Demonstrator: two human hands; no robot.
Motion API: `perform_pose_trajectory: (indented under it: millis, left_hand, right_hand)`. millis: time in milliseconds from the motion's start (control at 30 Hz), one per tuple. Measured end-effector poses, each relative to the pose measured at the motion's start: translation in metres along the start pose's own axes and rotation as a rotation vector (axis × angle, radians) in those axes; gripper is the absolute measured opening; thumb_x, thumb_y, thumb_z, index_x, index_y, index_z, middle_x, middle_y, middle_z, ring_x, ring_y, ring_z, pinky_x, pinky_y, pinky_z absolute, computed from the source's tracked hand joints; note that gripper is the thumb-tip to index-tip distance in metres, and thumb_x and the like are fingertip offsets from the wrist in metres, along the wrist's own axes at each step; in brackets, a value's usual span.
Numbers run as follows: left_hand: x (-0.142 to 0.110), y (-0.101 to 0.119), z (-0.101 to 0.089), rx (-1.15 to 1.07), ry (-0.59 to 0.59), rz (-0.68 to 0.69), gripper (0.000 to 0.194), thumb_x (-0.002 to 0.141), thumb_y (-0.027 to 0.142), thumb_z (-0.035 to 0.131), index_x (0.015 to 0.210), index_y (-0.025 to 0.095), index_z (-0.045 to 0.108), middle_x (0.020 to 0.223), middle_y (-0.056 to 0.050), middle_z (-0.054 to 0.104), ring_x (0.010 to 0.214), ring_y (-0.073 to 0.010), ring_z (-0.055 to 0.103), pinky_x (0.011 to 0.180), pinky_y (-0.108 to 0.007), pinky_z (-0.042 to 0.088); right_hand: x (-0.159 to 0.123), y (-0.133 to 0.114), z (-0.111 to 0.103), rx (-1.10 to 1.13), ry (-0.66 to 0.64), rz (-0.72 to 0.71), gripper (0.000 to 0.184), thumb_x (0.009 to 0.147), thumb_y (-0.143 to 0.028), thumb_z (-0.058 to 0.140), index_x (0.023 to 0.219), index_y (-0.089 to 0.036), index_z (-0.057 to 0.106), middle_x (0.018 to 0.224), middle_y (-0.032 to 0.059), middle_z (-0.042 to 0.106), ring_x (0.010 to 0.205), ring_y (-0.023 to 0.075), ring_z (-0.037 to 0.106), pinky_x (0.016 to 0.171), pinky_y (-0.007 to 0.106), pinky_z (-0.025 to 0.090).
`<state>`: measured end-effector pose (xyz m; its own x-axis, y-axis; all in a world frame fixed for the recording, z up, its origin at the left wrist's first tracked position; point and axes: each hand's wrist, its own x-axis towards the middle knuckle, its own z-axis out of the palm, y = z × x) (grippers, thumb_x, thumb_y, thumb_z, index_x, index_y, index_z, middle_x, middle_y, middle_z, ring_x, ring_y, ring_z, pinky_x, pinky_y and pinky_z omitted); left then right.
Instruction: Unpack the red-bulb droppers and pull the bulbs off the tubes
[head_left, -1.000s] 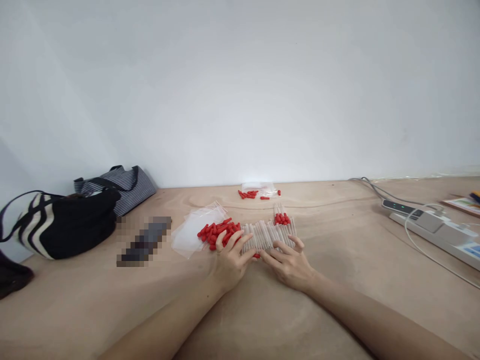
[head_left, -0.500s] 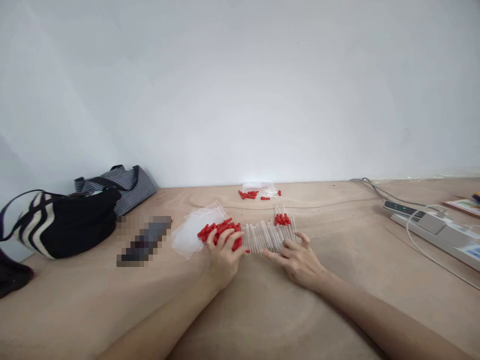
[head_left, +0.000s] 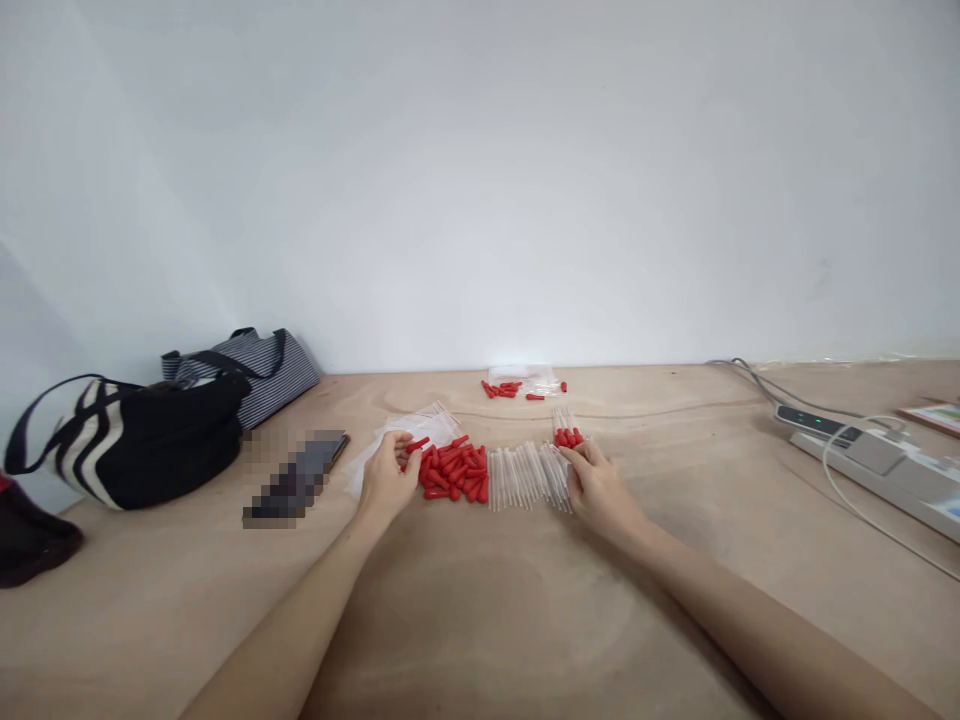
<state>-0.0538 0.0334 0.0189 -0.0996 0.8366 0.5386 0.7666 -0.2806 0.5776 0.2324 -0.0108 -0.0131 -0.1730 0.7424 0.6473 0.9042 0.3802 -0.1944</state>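
My left hand [head_left: 388,476] is at the left edge of a heap of red rubber dropper bulbs [head_left: 454,470], fingers curled round one red bulb [head_left: 418,444]. To the right of the heap lies a row of thin clear dropper tubes [head_left: 525,475], side by side. At the row's right end, my right hand [head_left: 596,488] pinches a clear tube, mostly hidden by the fingers. Just beyond that hand, several tubes fitted with red bulbs [head_left: 568,437] lie together, clear ends pointing away.
Clear plastic bags [head_left: 367,455] lie under and behind the heap. More red bulbs [head_left: 501,389] and a plastic bag [head_left: 525,376] lie near the wall. A phone [head_left: 300,480], a black bag [head_left: 165,440] and a striped bag [head_left: 274,375] are at left; a power strip [head_left: 885,475] with cables is at right.
My left hand has moved left off the heap and closed on a red bulb. My right hand has gone from spreading along the tubes to a pinch at the row's right end.
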Motion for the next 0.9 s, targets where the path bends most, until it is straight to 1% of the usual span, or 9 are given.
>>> perform_pose_trajectory:
  millis: [100, 167, 267, 400, 500, 633, 733, 833, 900]
  left_hand:
    - [0.002, -0.004, -0.003, 0.069, -0.046, -0.037, 0.016, 0.071, 0.027, 0.051, 0.082, 0.016, 0.052, 0.077, -0.004, 0.063, 0.063, -0.0147, 0.058, 0.057, -0.025, 0.046]
    - [0.001, -0.002, -0.002, 0.128, -0.067, 0.010, 0.015, 0.072, 0.030, 0.050, 0.079, 0.018, 0.054, 0.076, -0.003, 0.064, 0.064, -0.0154, 0.058, 0.059, -0.026, 0.044]
    - [-0.002, 0.005, 0.003, 0.244, -0.055, 0.123, 0.016, 0.075, 0.033, 0.050, 0.078, 0.019, 0.057, 0.076, -0.002, 0.065, 0.071, -0.0180, 0.058, 0.067, -0.030, 0.042]
    - [-0.005, 0.013, 0.009, 0.370, -0.053, 0.193, 0.016, 0.076, 0.033, 0.052, 0.079, 0.021, 0.061, 0.077, -0.002, 0.066, 0.078, -0.0213, 0.056, 0.072, -0.034, 0.036]
    - [-0.005, 0.014, 0.012, 0.380, -0.066, 0.193, 0.017, 0.077, 0.034, 0.051, 0.080, 0.022, 0.063, 0.082, -0.002, 0.067, 0.081, -0.0219, 0.055, 0.072, -0.034, 0.034]
    - [-0.006, 0.012, 0.011, 0.366, -0.041, 0.192, 0.021, 0.078, 0.038, 0.050, 0.080, 0.023, 0.065, 0.087, -0.002, 0.067, 0.087, -0.0227, 0.054, 0.076, -0.036, 0.032]
    - [-0.007, 0.013, 0.010, 0.361, 0.006, 0.191, 0.022, 0.079, 0.037, 0.049, 0.084, 0.024, 0.065, 0.092, -0.003, 0.066, 0.090, -0.0228, 0.052, 0.080, -0.038, 0.029]
    - [-0.012, 0.016, 0.010, 0.360, 0.040, 0.211, 0.021, 0.080, 0.035, 0.049, 0.087, 0.024, 0.065, 0.094, -0.004, 0.064, 0.092, -0.0229, 0.051, 0.081, -0.039, 0.028]
    - [-0.015, 0.019, 0.011, 0.358, 0.058, 0.243, 0.020, 0.079, 0.035, 0.049, 0.085, 0.024, 0.065, 0.095, -0.005, 0.064, 0.092, -0.0230, 0.051, 0.082, -0.040, 0.027]
  right_hand:
    - [0.010, -0.016, 0.010, -0.068, -0.049, 0.018, 0.031, 0.072, -0.002, 0.037, 0.095, -0.012, 0.055, 0.087, 0.0105, 0.054, 0.085, 0.0199, 0.049, 0.066, 0.028, 0.029]
    - [0.016, -0.028, 0.015, -0.113, -0.111, 0.027, 0.029, 0.069, 0.000, 0.038, 0.088, -0.012, 0.057, 0.085, 0.0105, 0.054, 0.083, 0.0201, 0.048, 0.066, 0.029, 0.028]
    - [0.021, -0.038, 0.020, -0.157, -0.202, 0.034, 0.026, 0.068, 0.000, 0.040, 0.082, -0.012, 0.057, 0.085, 0.0108, 0.054, 0.080, 0.0198, 0.048, 0.065, 0.030, 0.026]
    - [0.020, -0.040, 0.022, -0.163, -0.260, 0.019, 0.021, 0.070, -0.004, 0.041, 0.079, -0.013, 0.057, 0.086, 0.0111, 0.053, 0.084, 0.0200, 0.047, 0.066, 0.031, 0.025]
    - [0.017, -0.042, 0.021, -0.137, -0.271, 0.017, 0.018, 0.075, -0.009, 0.040, 0.078, -0.014, 0.058, 0.088, 0.0107, 0.053, 0.084, 0.0195, 0.048, 0.068, 0.031, 0.025]
    - [0.019, -0.046, 0.016, -0.083, -0.273, 0.059, 0.023, 0.083, -0.023, 0.037, 0.080, -0.017, 0.059, 0.088, 0.0083, 0.055, 0.084, 0.0187, 0.049, 0.071, 0.032, 0.026]
    - [0.029, -0.033, 0.011, -0.070, -0.238, 0.180, 0.026, 0.084, -0.031, 0.036, 0.082, -0.021, 0.059, 0.090, 0.0061, 0.057, 0.085, 0.0185, 0.050, 0.074, 0.033, 0.027]
    - [0.043, -0.002, 0.007, -0.095, -0.195, 0.377, 0.023, 0.082, -0.029, 0.038, 0.083, -0.019, 0.059, 0.088, 0.0065, 0.058, 0.081, 0.0183, 0.053, 0.074, 0.033, 0.029]
    - [0.050, 0.021, 0.006, -0.104, -0.185, 0.488, 0.025, 0.080, -0.035, 0.042, 0.084, -0.017, 0.059, 0.086, 0.0083, 0.059, 0.079, 0.0192, 0.054, 0.070, 0.032, 0.032]
